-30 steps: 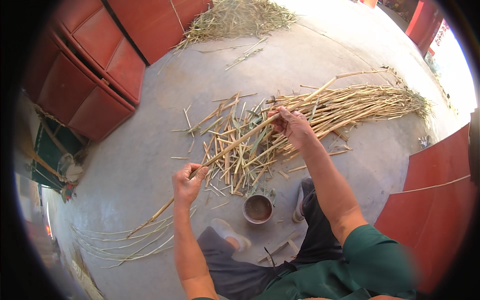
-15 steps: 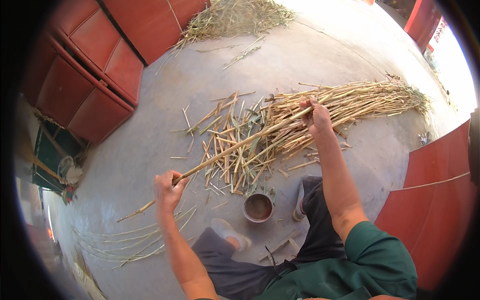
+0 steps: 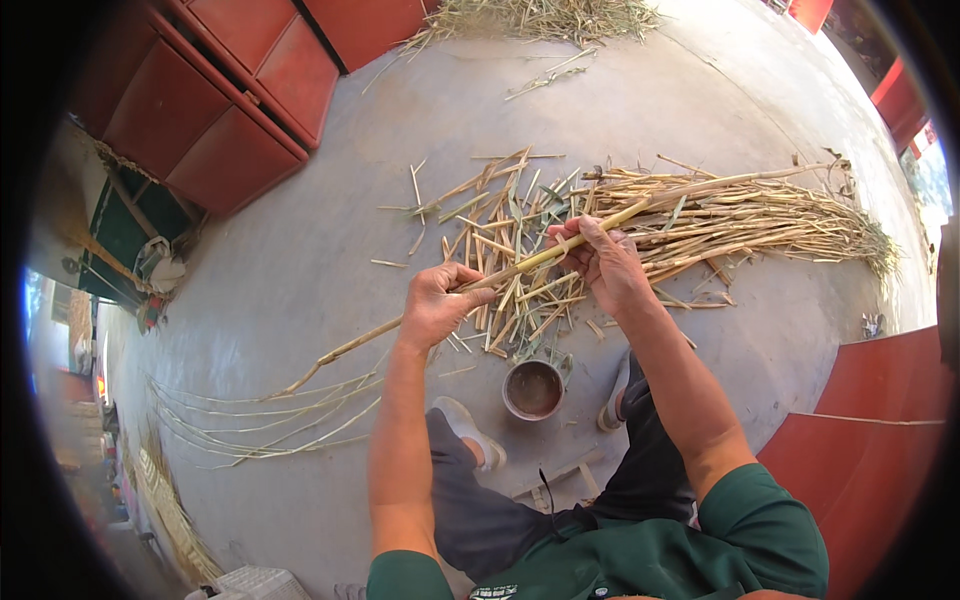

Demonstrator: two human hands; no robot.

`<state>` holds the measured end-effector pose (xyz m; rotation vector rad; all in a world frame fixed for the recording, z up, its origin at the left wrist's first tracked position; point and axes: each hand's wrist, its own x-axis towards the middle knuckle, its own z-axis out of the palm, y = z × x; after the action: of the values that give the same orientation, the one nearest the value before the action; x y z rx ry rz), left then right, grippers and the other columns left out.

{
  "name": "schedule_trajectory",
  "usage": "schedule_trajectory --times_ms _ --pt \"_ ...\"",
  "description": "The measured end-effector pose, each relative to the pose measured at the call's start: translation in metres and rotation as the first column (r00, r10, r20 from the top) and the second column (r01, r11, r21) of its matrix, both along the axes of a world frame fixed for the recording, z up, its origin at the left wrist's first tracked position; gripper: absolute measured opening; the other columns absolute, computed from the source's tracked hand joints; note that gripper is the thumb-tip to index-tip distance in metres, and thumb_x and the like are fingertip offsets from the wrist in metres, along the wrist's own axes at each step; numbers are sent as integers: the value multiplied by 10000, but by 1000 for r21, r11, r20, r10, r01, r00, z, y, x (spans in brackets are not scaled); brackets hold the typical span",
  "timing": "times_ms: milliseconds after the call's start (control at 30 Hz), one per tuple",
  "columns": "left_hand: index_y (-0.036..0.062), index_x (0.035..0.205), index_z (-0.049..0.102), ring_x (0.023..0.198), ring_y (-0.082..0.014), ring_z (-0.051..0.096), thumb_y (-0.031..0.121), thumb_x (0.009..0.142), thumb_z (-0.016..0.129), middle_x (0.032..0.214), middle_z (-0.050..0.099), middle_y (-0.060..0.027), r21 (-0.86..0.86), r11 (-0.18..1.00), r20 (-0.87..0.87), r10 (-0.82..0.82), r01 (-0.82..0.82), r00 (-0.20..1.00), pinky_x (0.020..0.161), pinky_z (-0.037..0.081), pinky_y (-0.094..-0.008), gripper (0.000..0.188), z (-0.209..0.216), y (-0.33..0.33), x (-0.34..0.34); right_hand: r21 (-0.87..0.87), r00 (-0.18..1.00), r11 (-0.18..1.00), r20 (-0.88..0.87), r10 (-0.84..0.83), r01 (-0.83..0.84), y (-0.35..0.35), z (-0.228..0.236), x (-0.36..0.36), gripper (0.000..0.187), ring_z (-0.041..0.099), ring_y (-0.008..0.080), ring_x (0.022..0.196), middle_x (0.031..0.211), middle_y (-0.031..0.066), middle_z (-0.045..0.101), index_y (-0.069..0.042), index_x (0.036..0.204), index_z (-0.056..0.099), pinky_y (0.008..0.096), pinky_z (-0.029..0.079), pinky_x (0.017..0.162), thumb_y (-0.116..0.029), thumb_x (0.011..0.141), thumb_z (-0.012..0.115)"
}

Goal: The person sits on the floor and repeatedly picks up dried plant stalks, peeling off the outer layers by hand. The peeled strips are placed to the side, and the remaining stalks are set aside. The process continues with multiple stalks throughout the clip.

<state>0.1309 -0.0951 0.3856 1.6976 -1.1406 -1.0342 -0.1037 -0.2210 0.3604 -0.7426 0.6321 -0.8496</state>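
Observation:
A long dry reed stalk (image 3: 545, 258) slants across in front of me, its thin end low at the left and its far end over the bundle at the right. My left hand (image 3: 441, 304) is closed round it left of the middle. A short way up the stalk, my right hand (image 3: 603, 265) pinches it between thumb and fingers. Beneath the right hand and beyond it lies a thick bundle of straw-coloured stalks (image 3: 760, 222). Short cut pieces of stalk (image 3: 490, 240) are scattered on the floor below the held stalk.
A small dark bowl (image 3: 533, 390) stands on the concrete floor between my feet. Long thin strips (image 3: 270, 410) lie at the left. A heap of leafy straw (image 3: 540, 22) sits at the back. Red panels (image 3: 235, 115) stand at the far left, and another red panel (image 3: 870, 440) at the right.
My hands have come closer together along the stalk: the left moved right and up, the right moved left and slightly down. The whole view has also shifted.

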Motion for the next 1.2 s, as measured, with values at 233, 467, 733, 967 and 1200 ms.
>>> schedule_trajectory --times_ms 233,467,733,967,1200 --pt "0 991 743 791 -99 651 194 868 783 838 729 -42 140 982 -61 -118 125 991 760 532 -271 233 9 -3 4 -107 993 991 82 84 -75 8 5 3 183 695 258 1049 1146 151 708 -46 1118 635 390 555 959 -179 1032 545" --pt "-14 975 732 766 -104 650 140 844 802 843 732 -48 116 992 21 -60 57 998 742 528 -265 214 5 -2 10 -173 993 985 -114 -27 7 -13 18 -22 98 685 146 939 1036 85 727 -85 1056 650 271 553 814 -142 977 645" --pt "-4 939 695 751 -111 657 172 886 771 832 728 -72 129 991 -280 70 -35 958 733 530 -260 199 3 -5 18 -199 995 976 -64 76 -88 -16 14 -29 160 675 153 1000 1081 80 729 -71 1067 682 298 548 865 -177 947 699" --pt "43 934 693 767 -206 639 238 871 765 796 707 -65 -274 911 498 408 -308 765 736 483 -359 217 -7 4 55 -247 996 965 -49 81 -90 -15 10 -31 144 680 165 1020 1090 81 724 -64 1075 696 303 549 894 -150 962 675" --pt "69 929 713 732 -259 644 272 911 697 790 683 -97 -395 858 797 142 329 587 759 440 -400 204 6 -17 -7 -185 996 979 -33 80 -85 -3 9 -2 140 693 183 1021 1097 95 721 -60 1094 685 300 583 868 -122 973 654"
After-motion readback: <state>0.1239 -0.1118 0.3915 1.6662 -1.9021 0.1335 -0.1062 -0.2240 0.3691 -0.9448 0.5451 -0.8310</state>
